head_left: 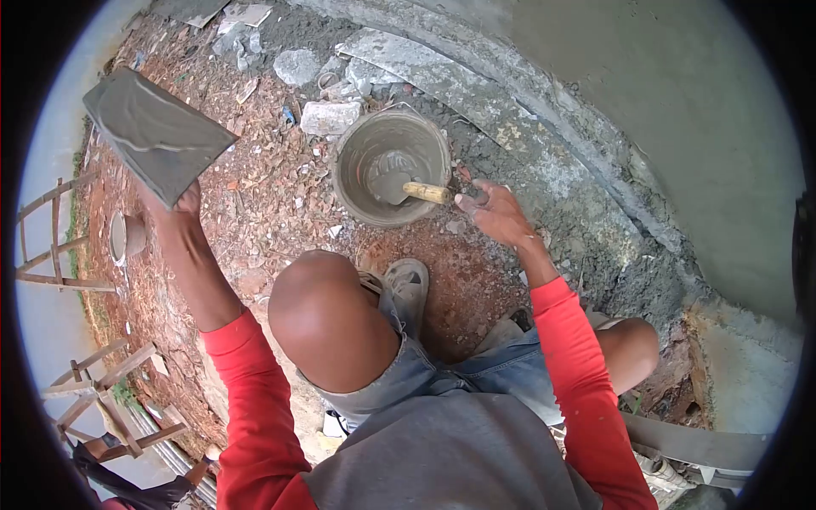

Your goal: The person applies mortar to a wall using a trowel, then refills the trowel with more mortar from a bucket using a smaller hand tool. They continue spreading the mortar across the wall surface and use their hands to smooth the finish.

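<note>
My left hand [189, 200] is closed beneath a flat rectangular board [153, 132] coated with wet grey mortar, held up at the upper left; most of its fingers are hidden by the board. A round bucket [348, 174] stands on the ground in front of my knees, with grey mortar inside. A tool with a light wooden handle [427, 193] rests in the bucket, its handle leaning over the right rim. Just right of that handle is my right hand [493, 212], fingers apart and smeared with mortar, not wrapped round the handle.
Behind the bucket lie a pale block [330, 118] and broken stones. A curved concrete edge [595, 127] runs along the right beside a smooth grey surface. At the left are a small bucket [119, 238] and wooden frames [56, 229]. Part of another person shows at bottom left.
</note>
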Tool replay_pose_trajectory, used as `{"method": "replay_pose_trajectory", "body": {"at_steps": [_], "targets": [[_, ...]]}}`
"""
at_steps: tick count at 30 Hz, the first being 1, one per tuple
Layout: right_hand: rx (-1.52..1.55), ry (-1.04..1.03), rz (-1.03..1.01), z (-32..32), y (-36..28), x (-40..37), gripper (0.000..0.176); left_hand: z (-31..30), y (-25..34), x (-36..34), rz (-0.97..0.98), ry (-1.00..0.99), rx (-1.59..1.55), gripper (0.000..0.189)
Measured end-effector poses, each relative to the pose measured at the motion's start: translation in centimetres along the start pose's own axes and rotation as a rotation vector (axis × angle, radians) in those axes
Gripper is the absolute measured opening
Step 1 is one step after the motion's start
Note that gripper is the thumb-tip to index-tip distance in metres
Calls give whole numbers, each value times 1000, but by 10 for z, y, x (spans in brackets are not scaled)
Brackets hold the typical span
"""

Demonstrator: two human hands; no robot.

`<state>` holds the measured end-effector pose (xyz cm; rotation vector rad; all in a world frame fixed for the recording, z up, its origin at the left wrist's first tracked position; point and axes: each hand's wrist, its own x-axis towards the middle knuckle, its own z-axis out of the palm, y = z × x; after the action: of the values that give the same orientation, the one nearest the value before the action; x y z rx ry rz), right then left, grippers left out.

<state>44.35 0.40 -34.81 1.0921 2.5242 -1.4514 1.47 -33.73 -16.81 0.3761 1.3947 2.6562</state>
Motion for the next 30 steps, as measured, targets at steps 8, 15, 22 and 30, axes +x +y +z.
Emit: {"method": "replay_pose_trajectory", "body": {"at_steps": [8,15,22,30], "targets": [[-20,-202,118,86,-76,69,40,-66,-165,-133,-625,510,-490,33],[-651,-323,-19,94,-132,81,50,-86,-192,-166,-754,438,-560,31],[205,-130,-6,42,-93,-21,35,-84,-193,-185,-869,266,-572,30],[-210,419,-471,82,-105,-65,62,-21,-208,-220,-1140,34,-652,29]]}}
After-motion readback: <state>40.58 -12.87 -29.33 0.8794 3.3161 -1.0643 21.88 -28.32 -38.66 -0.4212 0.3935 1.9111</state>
